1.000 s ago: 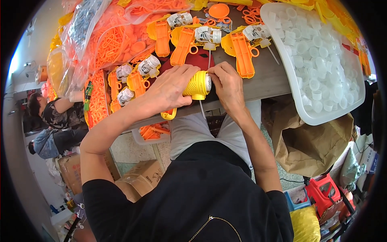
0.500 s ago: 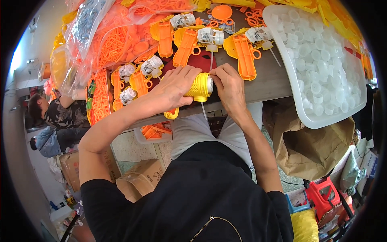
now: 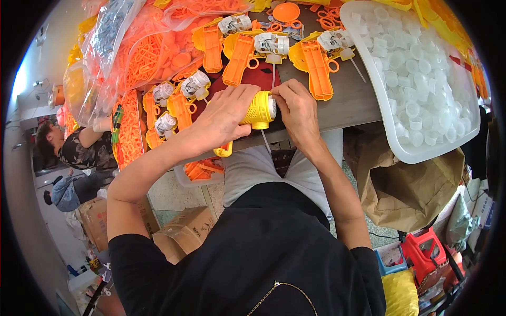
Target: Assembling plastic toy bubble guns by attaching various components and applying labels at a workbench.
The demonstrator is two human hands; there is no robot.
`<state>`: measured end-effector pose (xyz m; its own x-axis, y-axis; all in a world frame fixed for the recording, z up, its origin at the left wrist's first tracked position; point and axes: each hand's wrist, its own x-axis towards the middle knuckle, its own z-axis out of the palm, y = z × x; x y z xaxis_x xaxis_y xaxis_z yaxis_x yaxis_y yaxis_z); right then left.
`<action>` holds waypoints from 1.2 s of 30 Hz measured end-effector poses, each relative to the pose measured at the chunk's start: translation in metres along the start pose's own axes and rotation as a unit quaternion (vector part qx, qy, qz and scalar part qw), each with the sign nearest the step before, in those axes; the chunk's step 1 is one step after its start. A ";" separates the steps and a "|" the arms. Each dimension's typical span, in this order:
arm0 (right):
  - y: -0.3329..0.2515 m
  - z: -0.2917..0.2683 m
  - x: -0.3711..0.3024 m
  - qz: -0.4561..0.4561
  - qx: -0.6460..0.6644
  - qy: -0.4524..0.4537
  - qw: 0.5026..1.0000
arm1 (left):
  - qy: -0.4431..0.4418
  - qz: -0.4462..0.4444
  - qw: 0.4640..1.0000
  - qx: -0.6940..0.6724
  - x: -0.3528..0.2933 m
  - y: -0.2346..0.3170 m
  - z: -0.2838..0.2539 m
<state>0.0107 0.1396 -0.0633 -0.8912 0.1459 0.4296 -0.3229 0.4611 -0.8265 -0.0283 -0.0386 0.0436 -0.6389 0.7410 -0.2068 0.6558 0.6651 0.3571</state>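
Note:
My left hand is closed around a yellow toy gun with a perforated barrel, held level above the table's near edge. Its open end shows a white inner part, and a thin pale tube hangs below it. At the rim of that end, the thumb and fingers of my right hand are pinched together; whatever lies between the fingertips is too small to make out. Just beyond my hands lie several half-built toy guns with orange handles, yellow shells and white motor units.
A white tub of translucent caps stands on the right, over a brown paper bag. Bags of orange parts are heaped at the far left. Below the table sit a tray of orange pieces and a cardboard box. Two people are at the left.
My right fingertips have shifted slightly up and left along the rim of the barrel's end. My left hand keeps its hold, and the whole view has moved a little.

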 end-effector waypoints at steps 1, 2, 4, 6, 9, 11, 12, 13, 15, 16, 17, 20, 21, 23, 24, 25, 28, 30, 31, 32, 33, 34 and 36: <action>0.000 0.000 0.000 -0.001 -0.002 0.000 1.000 | 0.001 -0.001 1.000 0.000 -0.001 0.000 0.001; 0.000 -0.001 0.000 -0.002 -0.005 0.000 1.000 | 0.004 0.011 1.000 0.008 -0.002 -0.001 0.002; 0.001 -0.001 -0.001 0.004 0.002 -0.006 1.000 | 0.010 0.023 1.000 0.016 -0.003 -0.003 0.004; 0.001 0.000 0.000 0.010 0.008 -0.011 1.000 | 0.012 0.033 0.999 0.025 -0.004 -0.003 0.004; -0.003 0.000 0.000 0.017 0.016 -0.020 1.000 | 0.007 0.030 0.999 0.029 -0.007 -0.003 0.005; -0.004 -0.002 -0.001 0.006 -0.001 -0.016 1.000 | 0.005 0.028 0.999 0.025 -0.006 -0.002 0.006; -0.002 -0.002 -0.003 0.008 -0.002 -0.018 1.000 | 0.003 0.027 0.999 0.020 -0.006 -0.002 0.007; 0.000 -0.002 -0.001 0.001 -0.006 -0.016 1.000 | 0.004 0.027 0.999 0.021 -0.004 -0.002 0.006; 0.004 0.000 -0.002 -0.004 -0.010 -0.014 1.000 | -0.020 0.008 1.000 0.006 -0.001 -0.002 0.005; 0.003 -0.001 -0.003 -0.006 -0.006 -0.012 1.000 | -0.016 0.010 1.000 0.010 -0.001 -0.002 0.002; 0.001 -0.002 -0.002 -0.007 -0.002 -0.010 1.000 | -0.017 0.006 1.000 0.000 -0.002 -0.003 0.000; 0.000 -0.002 0.003 -0.017 -0.003 -0.012 1.000 | -0.014 0.016 0.999 -0.025 -0.005 -0.007 -0.018; 0.001 -0.003 0.003 -0.016 -0.005 -0.012 1.000 | -0.010 0.029 0.999 -0.040 -0.006 -0.009 -0.027; 0.002 -0.004 0.004 -0.011 0.005 -0.013 1.000 | 0.031 0.012 0.999 -0.033 -0.009 -0.007 -0.051; 0.002 -0.006 0.004 -0.014 0.006 -0.015 1.000 | 0.071 -0.005 0.997 -0.024 -0.011 -0.010 -0.060; 0.000 -0.007 0.004 0.001 0.010 -0.022 1.000 | 0.080 -0.037 0.995 -0.045 -0.016 -0.017 -0.070; -0.003 -0.005 0.004 0.003 0.019 -0.035 0.999 | 0.129 -0.089 0.984 -0.081 -0.036 -0.033 -0.086; -0.005 -0.005 0.003 -0.009 0.035 -0.030 0.999 | 0.099 -0.197 0.894 -0.391 -0.049 -0.030 -0.095; -0.007 -0.004 0.002 -0.004 0.055 -0.031 0.998 | 0.097 -0.140 0.878 -0.448 -0.060 -0.052 -0.088; 0.001 -0.003 -0.001 -0.021 0.056 -0.014 0.998 | 0.090 -0.059 0.811 -0.575 -0.057 -0.051 -0.080; 0.002 -0.003 -0.003 0.001 0.070 -0.017 0.997 | 0.104 -0.006 0.761 -0.640 -0.057 -0.057 -0.064; -0.001 -0.007 -0.004 0.024 0.081 -0.020 0.996 | 0.113 0.030 0.746 -0.656 -0.056 -0.060 -0.056; -0.007 -0.010 -0.004 0.036 0.084 -0.021 0.996 | 0.141 -0.055 0.604 -0.783 -0.057 -0.068 -0.044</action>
<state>0.0196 0.1445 -0.0552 -0.9251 0.1358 0.3545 -0.3035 0.2966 -0.9055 -0.0538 -0.1299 0.0710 -0.8312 0.5087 -0.2243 -0.4405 -0.3565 0.8239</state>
